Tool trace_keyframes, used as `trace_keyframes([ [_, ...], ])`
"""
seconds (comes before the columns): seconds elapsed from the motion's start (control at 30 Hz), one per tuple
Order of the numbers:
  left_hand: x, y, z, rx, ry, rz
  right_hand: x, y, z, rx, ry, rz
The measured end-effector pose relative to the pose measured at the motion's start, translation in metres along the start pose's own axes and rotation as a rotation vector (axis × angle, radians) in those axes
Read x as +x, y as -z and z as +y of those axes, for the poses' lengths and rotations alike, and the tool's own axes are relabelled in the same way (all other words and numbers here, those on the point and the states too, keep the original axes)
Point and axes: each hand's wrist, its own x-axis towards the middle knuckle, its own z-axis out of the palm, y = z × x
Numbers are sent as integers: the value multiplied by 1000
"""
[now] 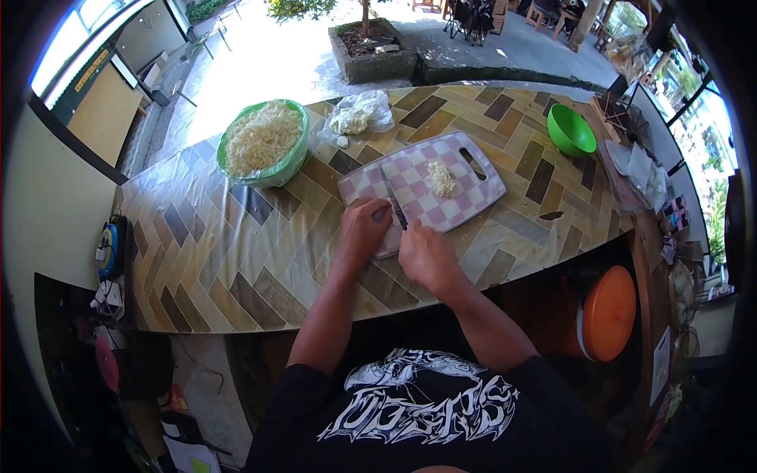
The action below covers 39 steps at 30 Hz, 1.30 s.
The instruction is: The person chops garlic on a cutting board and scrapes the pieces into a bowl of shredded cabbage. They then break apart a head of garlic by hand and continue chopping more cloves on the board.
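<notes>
A pink and white checkered cutting board lies at a tilt on the patterned table. My right hand is closed round the handle of a knife, whose blade points away over the board's left part. At the board's near left edge, my left hand has its fingers curled beside the blade; what they hold, if anything, is hidden. A small pile of pale chopped pieces rests on the board, right of the knife.
On the table, a green bowl heaped with pale shreds stands at the left, near a plastic bag with white contents. A smaller green bowl is at the right. Below the table sits an orange-lidded container.
</notes>
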Motion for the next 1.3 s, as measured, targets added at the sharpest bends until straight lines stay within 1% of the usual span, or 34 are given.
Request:
trace_keyframes([
  [0.17, 0, 2, 4, 36, -19, 7, 1, -19, 0, 49, -26, 38],
  [0.27, 2, 1, 1, 21, -19, 10, 10, -20, 8, 14, 18, 70],
  [0.37, 4, 1, 0, -1, -17, -4, -4, -8, -1, 2, -4, 35],
  [0.47, 3, 4, 3, 10, -17, -14, -7, -22, -3, 43, -68, 27],
  [0.57, 3, 3, 4, -20, -9, -15, 11, -29, 5, 15, 13, 67],
  [0.67, 2, 2, 0, -49, -33, -11, 13, -10, 7, 39, 20, 54],
  [0.77, 2, 0, -1, -59, -46, 15, -4, -4, 3, 40, 6, 39],
  [0.87, 2, 1, 1, -55, -47, 16, -7, -23, -2, 129, -57, 56],
  [0.93, 3, 0, -1, -67, -29, 8, 8, -31, 5, 105, -16, 63],
  [1.07, 1, -2, -4, -86, 15, 9, 22, -5, 12, 98, 13, 22],
  [1.23, 2, -3, -6, -88, 6, 14, -5, -20, -1, 56, -33, 79],
  [1.3, 2, -2, -5, -77, -7, 17, -1, -28, -3, 58, -20, 111],
])
